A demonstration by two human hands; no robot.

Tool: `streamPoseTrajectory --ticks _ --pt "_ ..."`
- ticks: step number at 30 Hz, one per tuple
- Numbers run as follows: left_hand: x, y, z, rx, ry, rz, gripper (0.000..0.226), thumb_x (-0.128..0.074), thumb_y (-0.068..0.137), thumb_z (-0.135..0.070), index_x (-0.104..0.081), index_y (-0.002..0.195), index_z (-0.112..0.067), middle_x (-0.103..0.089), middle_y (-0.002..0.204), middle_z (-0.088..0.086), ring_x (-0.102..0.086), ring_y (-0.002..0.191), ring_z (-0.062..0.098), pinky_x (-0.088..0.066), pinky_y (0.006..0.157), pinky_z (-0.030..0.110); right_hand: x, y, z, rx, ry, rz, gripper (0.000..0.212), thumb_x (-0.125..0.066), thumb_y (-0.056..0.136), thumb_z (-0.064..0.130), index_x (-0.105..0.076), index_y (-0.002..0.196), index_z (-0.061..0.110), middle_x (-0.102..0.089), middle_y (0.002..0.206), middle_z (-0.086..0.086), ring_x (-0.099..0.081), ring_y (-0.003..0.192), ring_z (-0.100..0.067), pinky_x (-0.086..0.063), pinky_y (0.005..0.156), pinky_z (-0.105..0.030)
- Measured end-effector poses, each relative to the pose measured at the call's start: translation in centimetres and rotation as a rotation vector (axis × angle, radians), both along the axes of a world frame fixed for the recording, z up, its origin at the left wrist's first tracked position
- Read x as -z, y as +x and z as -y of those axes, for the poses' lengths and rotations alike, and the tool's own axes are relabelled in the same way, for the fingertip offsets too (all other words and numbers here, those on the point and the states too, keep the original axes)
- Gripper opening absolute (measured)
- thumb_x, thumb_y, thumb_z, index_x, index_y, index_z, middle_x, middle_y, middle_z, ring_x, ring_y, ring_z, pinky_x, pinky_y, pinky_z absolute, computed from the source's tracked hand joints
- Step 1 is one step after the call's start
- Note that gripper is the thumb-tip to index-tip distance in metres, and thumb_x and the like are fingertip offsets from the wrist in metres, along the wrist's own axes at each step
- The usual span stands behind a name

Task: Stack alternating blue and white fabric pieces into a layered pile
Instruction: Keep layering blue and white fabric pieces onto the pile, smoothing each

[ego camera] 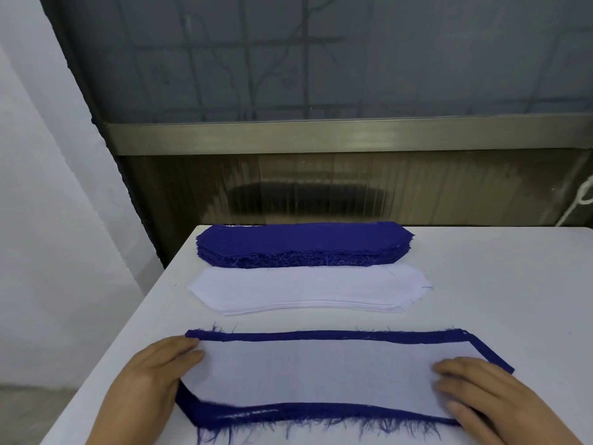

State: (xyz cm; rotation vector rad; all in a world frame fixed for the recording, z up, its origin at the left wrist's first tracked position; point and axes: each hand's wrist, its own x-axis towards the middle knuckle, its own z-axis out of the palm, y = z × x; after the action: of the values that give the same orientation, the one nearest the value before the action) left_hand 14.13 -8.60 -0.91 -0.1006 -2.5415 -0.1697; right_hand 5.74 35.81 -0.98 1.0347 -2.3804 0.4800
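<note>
On the near part of the white table lies a layered pile (321,412): a white fabric piece (314,374) on top of a larger blue piece whose frayed edges show around it. My left hand (150,377) rests flat on the pile's left end. My right hand (481,393) rests flat on its right end, fingers straight. Farther back lies a stack of white pieces (305,292), and behind it a stack of blue pieces (301,244).
The white table (497,284) ends at a left edge near the wall and at a far edge just behind the blue stack. A glass and metal partition (321,136) stands behind the table. A white cord (580,200) hangs at the right.
</note>
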Motion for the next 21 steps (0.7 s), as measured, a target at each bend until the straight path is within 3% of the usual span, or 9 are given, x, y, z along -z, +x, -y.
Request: streamPoseTrajectory --ticks 4,6,8,10,12,16,17,19,21 --pt "-0.6 0.0 0.1 -0.16 0.149 0.085 0.053 -0.063 0.051 0.03 -0.078 0.084 -0.009 -0.072 0.097 0.008 -0.066 0.089 0.025 -0.044 0.086 0.025 0.2 -0.5 0.1 0.032 -0.099 0.055 0.054 -0.034 0.097 0.053 -0.075 0.083 0.02 -0.065 0.101 0.011 -0.053 0.095 0.003 -0.043 0.08 -0.017" --pt "-1.4 -0.4 -1.5 -0.193 0.194 0.077 0.041 -0.058 0.064 0.02 -0.077 0.086 -0.009 -0.072 0.097 0.006 -0.068 0.088 0.03 -0.045 0.085 0.025 0.4 -0.7 0.1 0.029 -0.085 0.066 0.052 -0.035 0.096 0.054 -0.074 0.085 0.021 -0.064 0.102 0.012 -0.053 0.095 0.003 -0.044 0.079 -0.019" --pt "-1.6 -0.9 -3.8 -0.082 0.274 0.134 0.036 -0.064 0.075 0.01 -0.076 0.098 -0.014 -0.069 0.109 -0.002 -0.064 0.101 0.017 -0.033 0.098 0.009 0.5 -0.9 0.0 0.012 -0.059 0.077 0.051 -0.036 0.095 0.054 -0.074 0.086 0.021 -0.064 0.102 0.012 -0.053 0.095 0.002 -0.043 0.08 -0.019" --pt "-0.6 -1.4 -6.0 0.079 0.291 0.296 0.038 -0.068 0.087 -0.022 -0.062 0.123 -0.031 -0.048 0.134 -0.019 -0.044 0.124 -0.001 -0.018 0.106 0.005 0.4 -1.2 -0.1 0.004 -0.029 0.083 0.05 -0.037 0.094 0.055 -0.074 0.088 0.022 -0.063 0.102 0.012 -0.053 0.095 0.002 -0.043 0.08 -0.019" --pt "-0.2 -1.3 -7.3 0.135 0.182 0.41 0.041 -0.052 0.091 -0.053 -0.05 0.131 -0.04 -0.036 0.141 -0.025 -0.037 0.128 -0.004 -0.018 0.107 0.009 0.3 -1.7 -0.4 0.006 0.015 0.092 0.049 -0.037 0.094 0.055 -0.074 0.089 0.022 -0.063 0.103 0.011 -0.052 0.095 0.0 -0.042 0.081 -0.02" --pt "-1.1 -1.0 -7.5 0.105 0.093 0.48 0.057 -0.027 0.09 -0.062 -0.068 0.115 -0.031 -0.062 0.123 -0.012 -0.062 0.107 0.006 -0.043 0.09 0.018 -0.5 -2.0 -0.8 0.017 0.085 0.159 0.046 -0.038 0.092 0.058 -0.073 0.094 0.028 -0.062 0.105 0.014 -0.051 0.099 0.002 -0.04 0.084 -0.018" --pt "-1.1 -0.9 -7.5 0.102 0.076 0.515 0.064 -0.018 0.09 -0.067 -0.064 0.12 -0.034 -0.056 0.13 -0.013 -0.058 0.112 0.004 -0.045 0.091 0.017 -1.0 -2.2 -0.8 0.013 0.12 0.179 0.043 -0.041 0.089 0.059 -0.072 0.094 0.03 -0.062 0.105 0.015 -0.05 0.099 0.004 -0.04 0.084 -0.017" --pt "-0.3 -1.3 -6.9 0.146 0.156 0.456 0.077 -0.007 0.077 -0.082 -0.038 0.137 -0.044 -0.023 0.146 -0.023 -0.031 0.132 -0.003 -0.027 0.107 0.016 -2.1 -2.7 -0.7 0.014 0.197 0.214 0.036 -0.049 0.082 0.06 -0.071 0.094 0.033 -0.06 0.104 0.018 -0.048 0.098 0.007 -0.039 0.083 -0.015" --pt "0.1 -2.0 -6.6 0.114 0.196 0.417 0.072 -0.031 0.078 -0.081 -0.037 0.138 -0.043 -0.017 0.146 -0.025 -0.025 0.135 -0.001 -0.018 0.11 0.018 -2.9 -3.8 -0.1 0.01 0.207 0.246 0.028 -0.051 0.083 0.059 -0.067 0.094 0.038 -0.055 0.102 0.025 -0.049 0.095 0.008 -0.039 0.082 -0.012"
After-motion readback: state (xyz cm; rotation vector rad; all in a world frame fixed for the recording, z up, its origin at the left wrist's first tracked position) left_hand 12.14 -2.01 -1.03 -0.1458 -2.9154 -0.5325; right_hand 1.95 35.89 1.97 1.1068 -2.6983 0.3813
